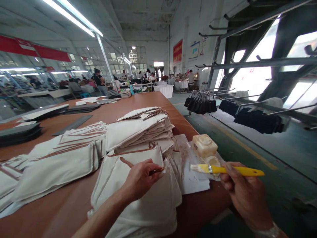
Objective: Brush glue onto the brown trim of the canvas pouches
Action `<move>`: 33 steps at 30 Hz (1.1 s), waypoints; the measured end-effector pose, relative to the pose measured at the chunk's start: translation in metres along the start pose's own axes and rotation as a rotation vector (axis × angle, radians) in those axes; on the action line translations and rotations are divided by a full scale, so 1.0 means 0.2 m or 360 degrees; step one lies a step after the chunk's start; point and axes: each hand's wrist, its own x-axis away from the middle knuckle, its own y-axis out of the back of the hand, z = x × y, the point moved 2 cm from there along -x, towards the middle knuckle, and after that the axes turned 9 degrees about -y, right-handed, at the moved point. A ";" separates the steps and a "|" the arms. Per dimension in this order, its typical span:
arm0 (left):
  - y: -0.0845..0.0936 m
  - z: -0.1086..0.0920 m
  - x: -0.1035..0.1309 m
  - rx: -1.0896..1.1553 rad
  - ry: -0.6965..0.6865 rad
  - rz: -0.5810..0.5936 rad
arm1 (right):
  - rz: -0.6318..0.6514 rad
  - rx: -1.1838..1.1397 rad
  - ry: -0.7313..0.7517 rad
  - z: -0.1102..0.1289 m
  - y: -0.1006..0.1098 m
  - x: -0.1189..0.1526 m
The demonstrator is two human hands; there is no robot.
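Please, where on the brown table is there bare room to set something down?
Brown table lies bare behind the tall cream stack, and between the left cream pile and front pile. Crowded: around the left hand and the yellowed container.

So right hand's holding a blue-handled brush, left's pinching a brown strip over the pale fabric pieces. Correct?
Not quite: the handle colour is off. The head view shows the right hand holding a yellow-handled brush. The rest stands: the left hand pinches a brown strip over the pale fabric pieces.
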 end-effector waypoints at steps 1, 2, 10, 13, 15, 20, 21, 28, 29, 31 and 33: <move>-0.01 -0.01 0.00 0.0036 0.0008 0.0000 | 0.0076 -0.0175 -0.0059 0.02 -0.07 0.04; -0.01 -0.01 0.01 0.0075 0.0017 -0.0006 | 0.0135 -0.0285 -0.0104 0.02 -0.14 0.07; -0.02 -0.07 0.07 0.0308 0.0025 -0.0018 | 0.0316 -0.0158 -0.0013 -0.03 -0.38 0.11; -0.03 -0.06 0.09 0.0313 0.0011 -0.0074 | 0.0151 -0.0035 0.0104 0.03 -0.35 0.12; -0.05 -0.05 0.10 0.0298 -0.0012 -0.0114 | 0.0096 -0.0017 0.0163 0.06 -0.32 0.15; -0.10 -0.06 0.12 0.0189 -0.0108 -0.0250 | 0.0234 0.0197 0.0299 0.04 -0.33 0.20; -0.10 -0.06 0.13 0.0136 -0.0148 -0.0294 | 0.0226 0.0231 0.0312 0.03 -0.32 0.20; -0.14 -0.13 0.26 -0.0551 -0.0724 -0.0607 | 0.0053 0.0049 0.0158 0.07 -0.16 0.12; -0.14 -0.14 0.27 -0.0633 -0.0812 -0.0618 | 0.0067 0.0005 0.0117 0.09 -0.15 0.12; -0.14 -0.16 0.31 -0.0764 -0.0986 -0.0607 | 0.0100 -0.0049 0.0054 0.13 -0.15 0.13; -0.14 -0.18 0.34 -0.0859 -0.1174 -0.0597 | 0.0127 -0.0112 0.0007 0.16 -0.15 0.13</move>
